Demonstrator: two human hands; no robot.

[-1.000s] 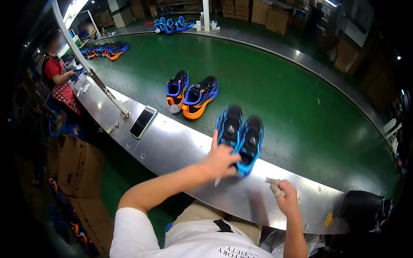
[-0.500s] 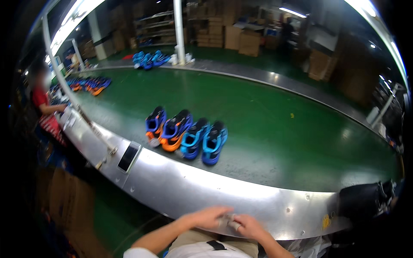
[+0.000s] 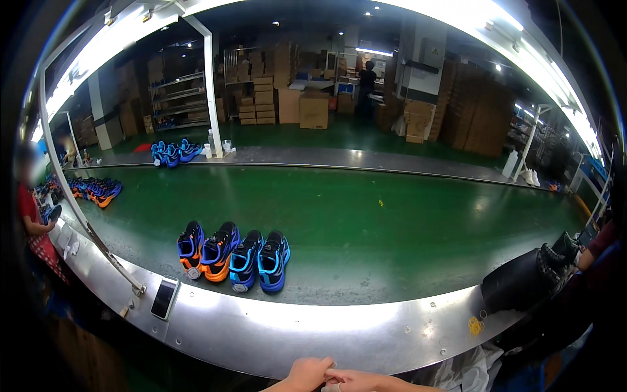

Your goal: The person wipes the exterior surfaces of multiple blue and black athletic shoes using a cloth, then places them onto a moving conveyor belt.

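At the very bottom edge, the left hand [image 3: 305, 375] and the right hand [image 3: 356, 379] are seen pressed together, fingertips meeting just below the metal rim [image 3: 281, 333] of the conveyor. The fingers of both are drawn in narrow, pinched toward one another; something small and pale is glimpsed where they meet, but what it is cannot be told, and the rest of both hands is cut off by the picture's edge.

Nearest to the hands, up on the green belt [image 3: 392, 228], 4 shoes are lined up side by side, touching: an orange-and-blue pair [image 3: 208, 251] on the left, a blue pair [image 3: 261, 261] on the right. Their long axes are laid across the belt, heels turned toward the metal rim and toes pointed away toward the far side, all 4 roughly parallel with a slight lean.

A dark phone [image 3: 164, 297] is laid flat on the metal rim, left of the shoes. Further left along the belt, a row of more blue and orange shoes [image 3: 95, 191] is spotted, and another blue cluster [image 3: 171, 153] sits on the far side by a white post.

As for containers: stacked cardboard boxes [image 3: 313, 108] are seen at the back of the hall, all shut, so their contents cannot be told. A black roller [image 3: 522, 281] is set at the belt's right end, and a person in red [image 3: 29, 222] is stationed at the left.
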